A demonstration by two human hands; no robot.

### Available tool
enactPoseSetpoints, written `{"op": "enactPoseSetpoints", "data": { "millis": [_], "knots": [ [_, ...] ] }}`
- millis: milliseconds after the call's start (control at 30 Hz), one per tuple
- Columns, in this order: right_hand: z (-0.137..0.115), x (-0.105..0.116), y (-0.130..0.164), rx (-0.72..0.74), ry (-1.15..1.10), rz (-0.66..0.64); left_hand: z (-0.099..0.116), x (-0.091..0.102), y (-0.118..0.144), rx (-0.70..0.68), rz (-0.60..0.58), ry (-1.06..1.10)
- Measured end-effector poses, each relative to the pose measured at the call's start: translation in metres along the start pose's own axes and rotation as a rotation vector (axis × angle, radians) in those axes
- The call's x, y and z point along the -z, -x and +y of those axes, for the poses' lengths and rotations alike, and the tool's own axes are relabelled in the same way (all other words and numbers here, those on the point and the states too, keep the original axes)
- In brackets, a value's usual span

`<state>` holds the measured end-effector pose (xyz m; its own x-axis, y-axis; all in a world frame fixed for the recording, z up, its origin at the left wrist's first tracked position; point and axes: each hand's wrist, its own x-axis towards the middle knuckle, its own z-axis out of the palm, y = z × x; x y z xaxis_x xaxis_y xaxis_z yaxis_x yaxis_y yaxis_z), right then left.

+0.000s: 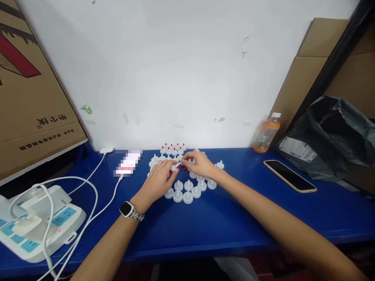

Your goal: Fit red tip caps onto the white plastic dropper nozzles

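Note:
White screw caps with pointed nozzles (188, 198) stand in loose rows on the blue table (205, 226). At the back, a group of matching caps with red tips (174, 152) stands near the wall. My left hand (159, 177) is closed around one white nozzle cap (175, 167), tilted toward the right. Beside it, my right hand (200, 164) pinches at the end of that nozzle; what lies between its fingertips is too small to make out. Small red tips (184, 167) lie under and between my hands, partly hidden by the fingers.
On the left are a white power strip (70, 222) with cables, a lit phone (128, 163) on a charging cable and a large carton (38, 97). On the right are a dark phone (290, 175), an orange drink bottle (266, 132) and a black plastic bag (331, 128).

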<state>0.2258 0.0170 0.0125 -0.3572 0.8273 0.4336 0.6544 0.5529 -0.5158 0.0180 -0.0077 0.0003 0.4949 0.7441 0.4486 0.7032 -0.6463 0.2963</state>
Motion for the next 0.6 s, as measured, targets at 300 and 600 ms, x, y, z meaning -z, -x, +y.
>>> {"op": "enactPoseSetpoints", "data": {
  "millis": [300, 600],
  "knots": [
    [0.012, -0.003, -0.005, 0.017, 0.477, -0.181, 0.000, -0.001, 0.001, 0.001, -0.010, 0.011],
    [-0.001, -0.002, -0.002, -0.074, -0.009, 0.086, -0.002, -0.002, 0.001, 0.001, -0.008, 0.039]
  ]
}}
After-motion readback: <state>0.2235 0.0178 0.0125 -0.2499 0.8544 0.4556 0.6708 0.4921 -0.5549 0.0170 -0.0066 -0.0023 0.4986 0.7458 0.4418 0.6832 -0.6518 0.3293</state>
